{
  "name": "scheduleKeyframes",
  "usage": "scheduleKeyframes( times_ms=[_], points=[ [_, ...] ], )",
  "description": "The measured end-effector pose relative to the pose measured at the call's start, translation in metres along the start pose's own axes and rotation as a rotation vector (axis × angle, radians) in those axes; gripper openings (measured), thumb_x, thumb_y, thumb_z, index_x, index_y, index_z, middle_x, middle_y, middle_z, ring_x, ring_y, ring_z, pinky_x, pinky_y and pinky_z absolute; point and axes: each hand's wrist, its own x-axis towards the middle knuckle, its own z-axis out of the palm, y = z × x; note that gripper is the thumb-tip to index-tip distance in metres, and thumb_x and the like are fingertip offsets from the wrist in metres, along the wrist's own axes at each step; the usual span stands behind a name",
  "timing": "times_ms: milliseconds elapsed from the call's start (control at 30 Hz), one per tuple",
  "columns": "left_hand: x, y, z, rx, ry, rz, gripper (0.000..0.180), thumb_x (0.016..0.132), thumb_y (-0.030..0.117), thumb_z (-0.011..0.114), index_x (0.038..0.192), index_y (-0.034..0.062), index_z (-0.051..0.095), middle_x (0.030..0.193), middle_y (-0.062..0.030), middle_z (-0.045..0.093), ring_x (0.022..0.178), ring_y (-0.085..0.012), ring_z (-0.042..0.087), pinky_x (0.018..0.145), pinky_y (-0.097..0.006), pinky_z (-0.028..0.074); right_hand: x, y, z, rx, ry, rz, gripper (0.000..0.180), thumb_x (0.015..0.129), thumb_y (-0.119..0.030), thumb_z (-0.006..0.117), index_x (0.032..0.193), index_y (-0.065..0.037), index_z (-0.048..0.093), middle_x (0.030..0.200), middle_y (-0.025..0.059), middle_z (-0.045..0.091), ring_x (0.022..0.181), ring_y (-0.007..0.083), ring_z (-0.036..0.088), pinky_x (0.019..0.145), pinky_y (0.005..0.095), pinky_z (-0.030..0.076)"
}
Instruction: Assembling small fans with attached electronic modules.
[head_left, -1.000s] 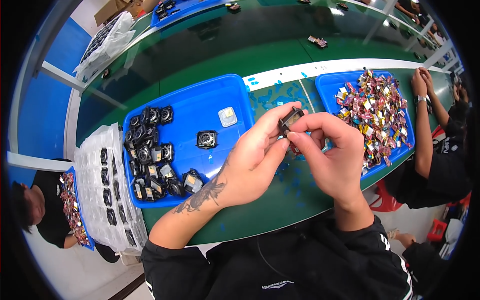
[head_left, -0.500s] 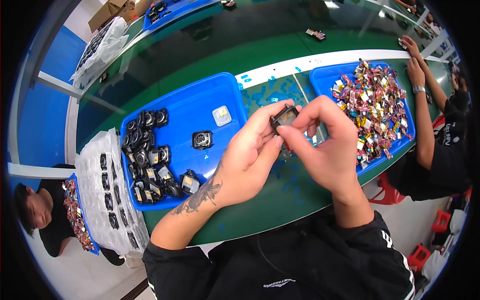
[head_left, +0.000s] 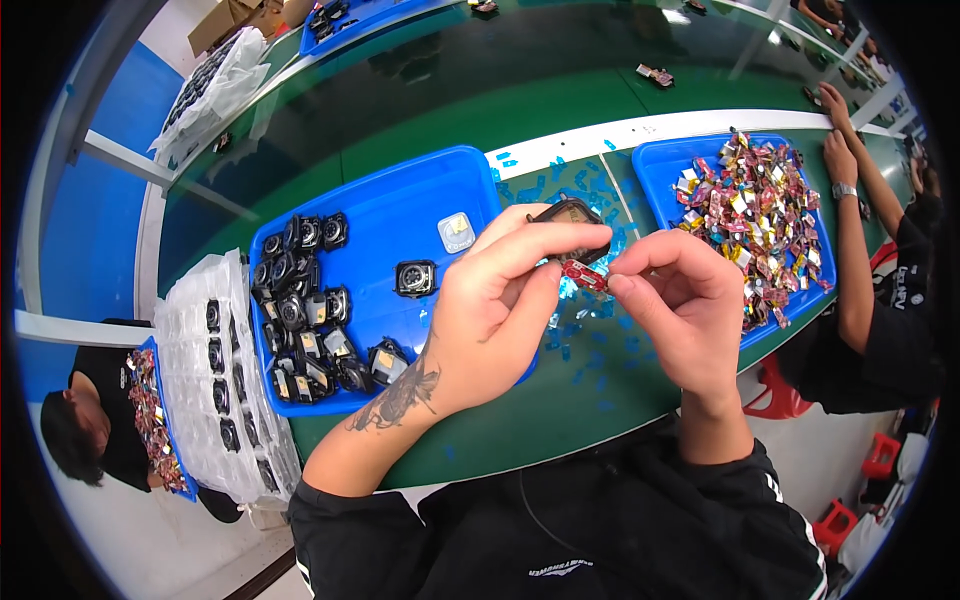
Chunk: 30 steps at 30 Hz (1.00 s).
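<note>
My left hand (head_left: 490, 300) is closed around a black watch case (head_left: 570, 212), tilted with its hollow inner side partly showing. Just below the case, a small red circuit board (head_left: 585, 276) sits between my two hands. Thumb and index finger of my right hand (head_left: 690, 305) pinch its right end. The board's left end reaches my left thumb; whether that thumb grips it, I cannot tell. Beneath my hands, small blue film pieces (head_left: 567, 345) lie scattered on the green table (head_left: 480, 440).
At left, a blue tray (head_left: 385, 180) holds several black watch cases and a pale square piece (head_left: 456, 233). A second blue tray (head_left: 655, 160) at right is heaped with small circuit boards (head_left: 750, 220). Plastic trays (head_left: 190, 370) stand far left. A co-worker's arms (head_left: 848, 220) reach in at right.
The red circuit board now shows between my hands. My right hand has moved right and down, off the watch case. The case has tilted in my left hand, and the view has shifted slightly.
</note>
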Motion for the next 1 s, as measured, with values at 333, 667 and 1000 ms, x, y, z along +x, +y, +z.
scheduleKeyframes(
  times_ms=[333, 667, 1000],
  points=[
    [0.0, 0.007, 0.003, -0.307, 0.096, -0.263, 0.031, 0.09, -0.01, 0.049, 0.118, -0.0087, 0.061, 0.116, -0.0124, 0.062, 0.108, -0.0161, 0.059, 0.097, -0.029, 0.044, 0.001, 0.001, -0.001, -0.06, -0.103, 0.006, 0.015, 0.084, 0.007, 0.067, 0.098, 0.002, 0.065, 0.094, 0.0069, 0.065, 0.087, 0.0127, 0.065, 0.073, 0.0245, 0.056],
    [0.003, 0.014, 0.0, -0.078, -0.023, -0.241, 0.016, 0.087, -0.004, 0.065, 0.102, -0.0063, 0.069, 0.097, -0.0097, 0.061, 0.089, -0.0136, 0.067, 0.075, -0.023, 0.057, 0.009, -0.001, -0.014, 0.309, -0.146, 0.23, 0.01, 0.089, -0.006, 0.067, 0.094, 0.0, 0.061, 0.091, 0.0017, 0.062, 0.084, 0.0065, 0.059, 0.071, 0.0219, 0.052],
    [0.0, 0.019, 0.006, -0.103, -0.019, -0.385, 0.02, 0.086, -0.008, 0.062, 0.106, -0.0096, 0.067, 0.105, -0.0133, 0.065, 0.095, -0.0162, 0.066, 0.081, -0.025, 0.057, -0.001, -0.008, 0.008, 0.089, 0.011, 0.161, 0.028, 0.08, 0.007, 0.071, 0.103, 0.0, 0.058, 0.089, 0.0013, 0.059, 0.082, 0.0054, 0.059, 0.068, 0.0198, 0.05]
  ],
)
